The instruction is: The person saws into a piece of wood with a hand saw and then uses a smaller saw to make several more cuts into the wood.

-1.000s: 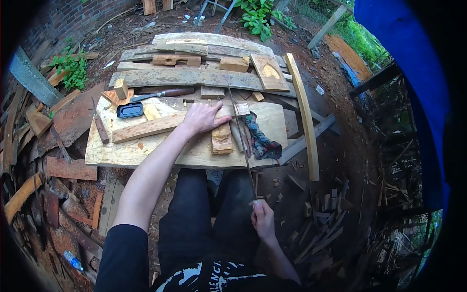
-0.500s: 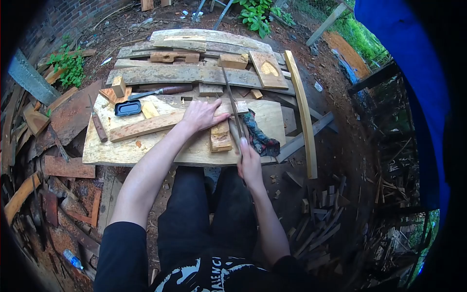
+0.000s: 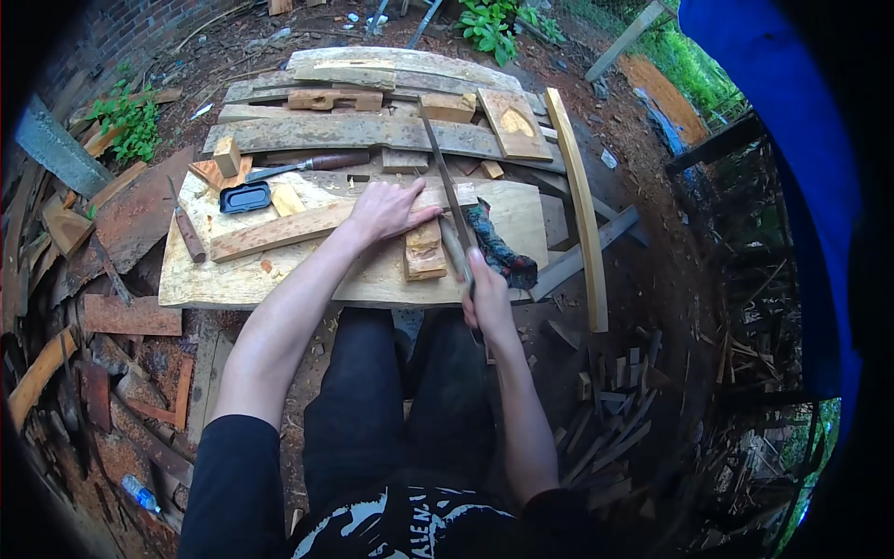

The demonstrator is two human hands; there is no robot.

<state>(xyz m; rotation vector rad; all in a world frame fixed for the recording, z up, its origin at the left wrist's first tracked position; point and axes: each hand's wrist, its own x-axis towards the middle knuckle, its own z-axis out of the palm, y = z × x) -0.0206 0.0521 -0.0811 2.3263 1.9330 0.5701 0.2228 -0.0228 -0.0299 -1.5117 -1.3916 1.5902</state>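
My left hand (image 3: 386, 211) presses on a long wooden bar (image 3: 289, 226) lying across the bench, its fingers spread over the bar near the right end. In my right hand (image 3: 487, 296) is the handle of a saw (image 3: 440, 160), whose long thin blade crosses the bar's right end. Below the bar, by my left hand, sits a short wood block (image 3: 425, 253). A dark patterned cloth (image 3: 500, 250) lies just right of the saw. Whether the blade has cut into the bar cannot be made out.
The pale workbench board (image 3: 354, 284) also holds a black tray (image 3: 245, 197), a chisel (image 3: 326, 161) and another handled tool (image 3: 189, 233). Planks (image 3: 270, 140) and a board with a heart shape (image 3: 515, 126) lie behind. A long strip (image 3: 579, 205) stands at the right.
My right hand has moved slightly right and down with the saw, and the blade is tilted a little more. My left hand stays on the bar.
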